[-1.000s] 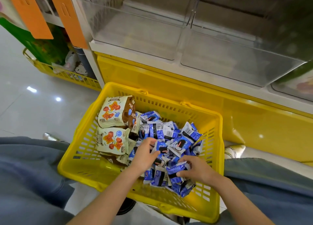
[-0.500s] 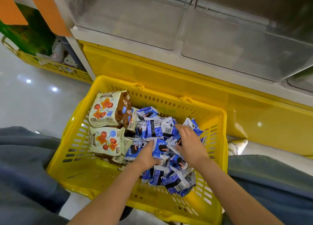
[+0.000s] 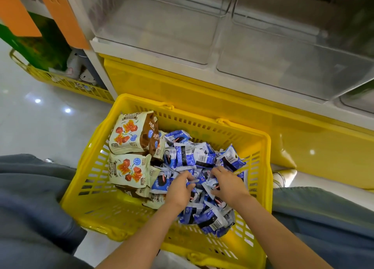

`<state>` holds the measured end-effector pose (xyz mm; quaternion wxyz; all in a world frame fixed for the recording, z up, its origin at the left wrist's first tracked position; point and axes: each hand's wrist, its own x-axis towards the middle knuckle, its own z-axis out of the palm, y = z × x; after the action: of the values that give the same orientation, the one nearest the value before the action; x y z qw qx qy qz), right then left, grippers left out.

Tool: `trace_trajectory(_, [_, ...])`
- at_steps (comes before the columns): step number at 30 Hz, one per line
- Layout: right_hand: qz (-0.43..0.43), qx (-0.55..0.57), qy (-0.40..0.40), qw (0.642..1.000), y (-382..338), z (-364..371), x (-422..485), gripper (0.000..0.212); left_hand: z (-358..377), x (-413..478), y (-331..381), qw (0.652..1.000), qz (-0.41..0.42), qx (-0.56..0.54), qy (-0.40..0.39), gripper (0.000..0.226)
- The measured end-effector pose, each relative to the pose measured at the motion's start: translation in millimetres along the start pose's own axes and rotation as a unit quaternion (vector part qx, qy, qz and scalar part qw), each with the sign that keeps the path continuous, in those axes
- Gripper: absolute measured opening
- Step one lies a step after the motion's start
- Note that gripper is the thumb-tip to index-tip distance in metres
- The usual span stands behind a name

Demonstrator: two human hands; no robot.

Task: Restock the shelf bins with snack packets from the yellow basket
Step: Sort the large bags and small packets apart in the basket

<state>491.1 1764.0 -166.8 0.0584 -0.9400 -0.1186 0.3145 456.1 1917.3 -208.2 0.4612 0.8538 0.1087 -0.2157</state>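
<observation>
Down low, yellow basket [image 3: 95, 190] on floor before shelf, between person's knees. Blue snack packets [image 3: 194, 157] heaped in right half, cream-and-brown packs [image 3: 129, 135] stacked left. Left hand [image 3: 180, 190] and right hand [image 3: 228, 184] both sunk in blue heap, close together, fingers curled around packets. Clear shelf bins [image 3: 162, 24] above, well apart from hands.

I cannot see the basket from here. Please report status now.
Left hand and right hand both gathering blue snack packets inside yellow basket. Clear shelf bins empty. Nothing blocking.
</observation>
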Motion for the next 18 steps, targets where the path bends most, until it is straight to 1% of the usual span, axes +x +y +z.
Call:
trace_trajectory(3, [-0.009,0.036,0.037,0.999,-1.1,-4.9,-17.2,0.039,-6.8,-14.6,4.5,0.999,0.042,-0.020,0.010,0.007])
trace_trajectory(6, [-0.021,0.098,0.088,0.991,0.3,-10.3,-36.3,0.040,-13.9,-31.8,6.7,0.995,0.091,-0.029,0.025,0.020])
trace_trajectory(8, [-0.019,0.138,0.104,0.985,0.6,-16.2,-48.3,0.041,-17.5,-41.2,10.6,0.992,0.116,-0.030,0.025,0.029])
trace_trajectory(10, [-0.017,0.149,0.091,0.985,1.3,-18.9,-59.8,0.041,-16.7,-47.6,9.9,0.991,0.129,-0.019,-0.005,0.029])
trace_trajectory(12, [-0.013,0.157,0.032,0.987,2.8,-14.1,-70.7,0.040,-13.8,-52.4,6.1,0.988,0.133,0.019,-0.072,0.016])
trace_trajectory(13, [-0.009,0.152,-0.011,0.988,3.1,-9.6,-75.6,0.039,-12.5,-54.6,2.8,0.983,0.125,0.051,-0.121,0.006])
trace_trajectory(14, [-0.005,0.129,-0.054,0.990,2.8,-4.4,-79.3,0.038,-11.3,-56.6,0.0,0.974,0.115,0.087,-0.174,0.008])
trace_trajectory(16, [-0.005,0.025,-0.107,0.994,-0.6,1.7,-80.4,0.038,-9.7,-56.6,-4.2,0.950,0.092,0.151,-0.257,0.026])
trace_trajectory(18, [-0.014,-0.108,-0.109,0.988,-7.7,-2.4,-74.4,0.040,-16.0,-54.0,-1.5,0.941,0.092,0.172,-0.276,0.030])
